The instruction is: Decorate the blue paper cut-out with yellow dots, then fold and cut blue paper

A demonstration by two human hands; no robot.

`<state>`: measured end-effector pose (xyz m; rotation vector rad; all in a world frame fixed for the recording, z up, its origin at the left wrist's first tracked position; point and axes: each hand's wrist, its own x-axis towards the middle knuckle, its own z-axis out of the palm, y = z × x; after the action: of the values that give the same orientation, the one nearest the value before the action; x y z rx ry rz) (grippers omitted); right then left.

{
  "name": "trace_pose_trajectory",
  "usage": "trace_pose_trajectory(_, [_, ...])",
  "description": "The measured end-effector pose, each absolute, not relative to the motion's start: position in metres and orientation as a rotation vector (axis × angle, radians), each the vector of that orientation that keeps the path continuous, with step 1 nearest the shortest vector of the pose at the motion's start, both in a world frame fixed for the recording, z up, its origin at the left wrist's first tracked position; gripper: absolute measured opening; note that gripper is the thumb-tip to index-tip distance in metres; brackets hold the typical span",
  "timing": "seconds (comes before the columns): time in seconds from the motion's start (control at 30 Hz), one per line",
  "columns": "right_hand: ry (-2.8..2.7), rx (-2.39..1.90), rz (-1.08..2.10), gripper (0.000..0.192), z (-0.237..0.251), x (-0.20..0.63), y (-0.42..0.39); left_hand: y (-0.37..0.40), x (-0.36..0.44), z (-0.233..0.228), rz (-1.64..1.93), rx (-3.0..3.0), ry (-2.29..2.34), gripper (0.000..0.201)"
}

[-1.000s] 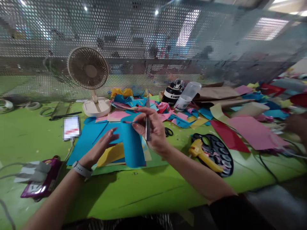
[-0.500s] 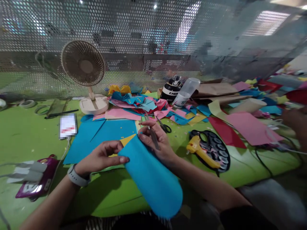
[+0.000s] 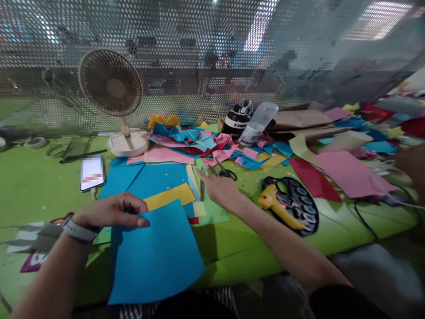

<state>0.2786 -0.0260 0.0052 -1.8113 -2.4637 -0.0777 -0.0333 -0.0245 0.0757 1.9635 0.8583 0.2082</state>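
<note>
The left hand [image 3: 111, 212] was pinched shut on the far left corner of a blue sheet [image 3: 154, 254], thumb and fingers closed over its edge. The sheet lay flat at the near edge of the green counter [image 3: 40, 186], its near part hanging over the edge toward the person, its long side running near to far. It sat directly on the near right of that hand, so the left hand was clearly the closer one.

The right hand [image 3: 221, 188] reached farther out, well apart from the sheet, knuckles up, loosely closed around a thin grey tool [image 3: 202, 190] that looked like tweezers; how firmly it was held I could not tell. Just beyond its fingers lay a pair of scissors [image 3: 226, 172], and to its right a yellow glue gun [image 3: 277, 208] rested on a black tray [image 3: 307, 212]. A yellow strip [image 3: 169, 196] lay between the two hands, on larger blue paper.
</note>
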Motion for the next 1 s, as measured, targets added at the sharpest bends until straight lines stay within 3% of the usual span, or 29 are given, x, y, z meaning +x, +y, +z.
trace_pose_trajectory(0.17, [-2.594,-0.83,-0.242,0.064,0.014,0.266,-0.059,-0.015,-0.033,0.068,0.085,1.74,0.793,0.031])
trace_pose_trajectory(0.37, [-2.681,-0.225,-0.33,0.036,0.011,0.26,-0.079,-0.012,-0.023,0.054,0.058,1.869,0.875,0.029])
trace_pose_trajectory(0.7, [-2.65,-0.348,-0.015,0.036,-0.011,0.269,-0.073,-0.022,0.0,0.049,0.188,2.295,1.079,0.028])
trace_pose_trajectory(0.9, [-2.373,-0.572,0.295,0.017,0.008,0.264,-0.065,-0.027,0.001,0.055,0.224,2.298,0.923,0.023])
trace_pose_trajectory(1.0, [-2.364,-0.635,0.328,0.02,0.019,0.259,-0.062,-0.029,0.0,0.057,0.26,2.345,0.84,0.019])
